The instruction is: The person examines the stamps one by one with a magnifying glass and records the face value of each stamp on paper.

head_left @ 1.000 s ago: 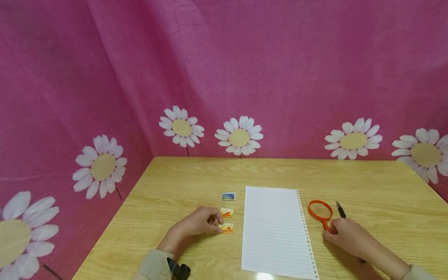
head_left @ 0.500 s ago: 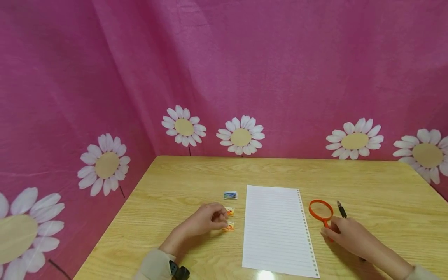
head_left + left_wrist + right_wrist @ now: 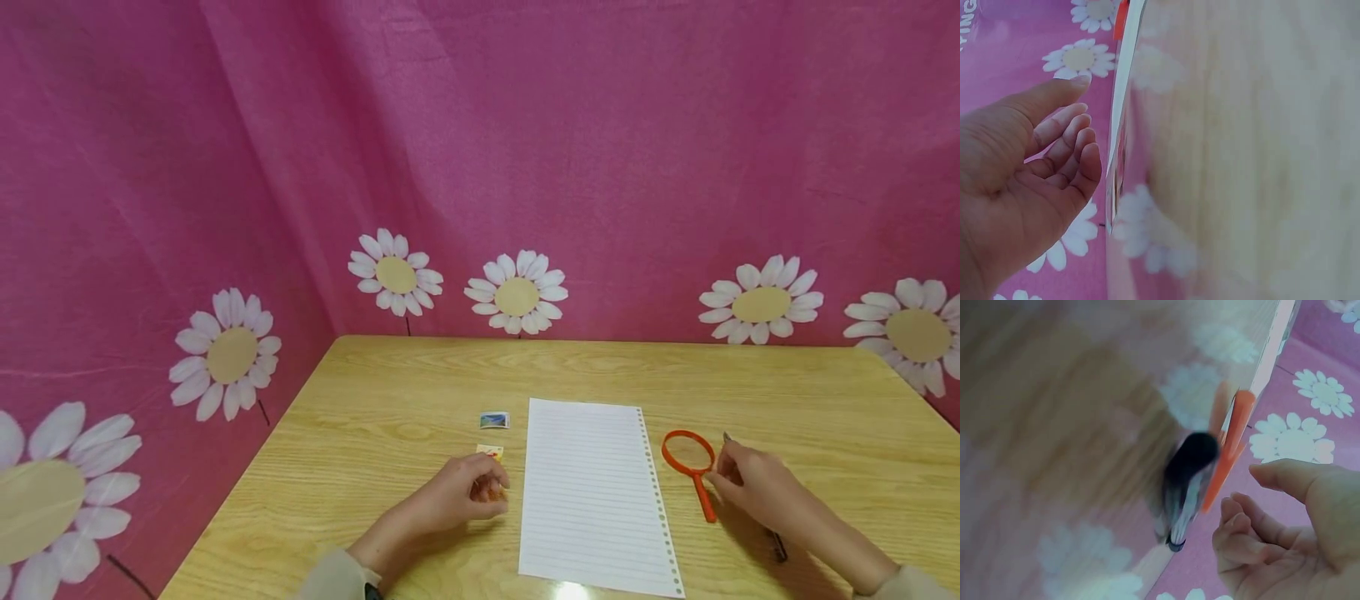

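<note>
In the head view my left hand [image 3: 457,500] hovers over the nearest of three small stamps, fingers loosely curled. Its palm and fingers [image 3: 1090,165] show nothing held in the left wrist view. That orange stamp is mostly hidden; a yellow stamp [image 3: 490,451] peeks out above the knuckles and a blue stamp [image 3: 494,420] lies beyond. My right hand [image 3: 768,492] is beside an orange magnifying glass [image 3: 704,500], thumb tip close to its handle. Beneath that hand lies a black pen [image 3: 777,547], its middle covered. Nothing sits between the right fingers [image 3: 1244,547].
A sheet of lined paper [image 3: 588,500] with punched holes down its right edge lies between the hands. The wooden table [image 3: 420,367] runs back to a pink curtain [image 3: 600,167] with white daisies.
My left hand has slid rightward, covering the nearest stamp. My right hand has shifted off the magnifying glass handle, now fully visible, and covers more of the pen's tip end.
</note>
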`<state>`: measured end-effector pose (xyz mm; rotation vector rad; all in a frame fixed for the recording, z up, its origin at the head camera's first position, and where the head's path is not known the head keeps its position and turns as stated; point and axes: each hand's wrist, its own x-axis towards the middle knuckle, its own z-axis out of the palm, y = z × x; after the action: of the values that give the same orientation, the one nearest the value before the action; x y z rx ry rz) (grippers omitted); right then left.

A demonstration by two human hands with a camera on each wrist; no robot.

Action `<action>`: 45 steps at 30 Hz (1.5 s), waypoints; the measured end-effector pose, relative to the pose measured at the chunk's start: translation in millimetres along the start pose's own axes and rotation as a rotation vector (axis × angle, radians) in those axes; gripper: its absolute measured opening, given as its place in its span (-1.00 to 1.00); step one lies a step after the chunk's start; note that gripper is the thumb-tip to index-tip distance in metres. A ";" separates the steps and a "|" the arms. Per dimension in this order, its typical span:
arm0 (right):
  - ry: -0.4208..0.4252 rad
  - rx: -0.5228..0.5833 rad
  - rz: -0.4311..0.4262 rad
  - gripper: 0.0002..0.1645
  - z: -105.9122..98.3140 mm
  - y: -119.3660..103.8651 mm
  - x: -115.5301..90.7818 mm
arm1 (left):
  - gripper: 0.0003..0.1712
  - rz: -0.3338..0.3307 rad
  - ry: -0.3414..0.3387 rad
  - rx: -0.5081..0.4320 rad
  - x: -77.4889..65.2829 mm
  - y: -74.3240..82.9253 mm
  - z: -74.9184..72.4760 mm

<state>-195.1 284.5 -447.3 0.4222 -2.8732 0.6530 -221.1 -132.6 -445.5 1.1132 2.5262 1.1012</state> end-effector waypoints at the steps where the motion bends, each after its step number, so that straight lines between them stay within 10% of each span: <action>1: 0.012 0.000 -0.005 -0.78 -0.5 1.4 1.2 | -0.79 -0.010 -0.005 -0.007 -0.3 1.1 1.5; 20: -0.001 -0.048 0.066 -0.71 -11.9 32.5 19.9 | -0.76 -0.065 -0.098 -0.087 -10.4 16.5 20.0; 45: -0.122 -0.046 0.102 -0.71 -10.1 51.0 28.7 | -0.76 0.004 -0.138 0.130 -12.0 27.1 33.8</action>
<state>-237.0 326.3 -452.2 0.3219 -3.0361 0.5950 -183.0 -109.8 -452.5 1.1827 2.5176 0.8405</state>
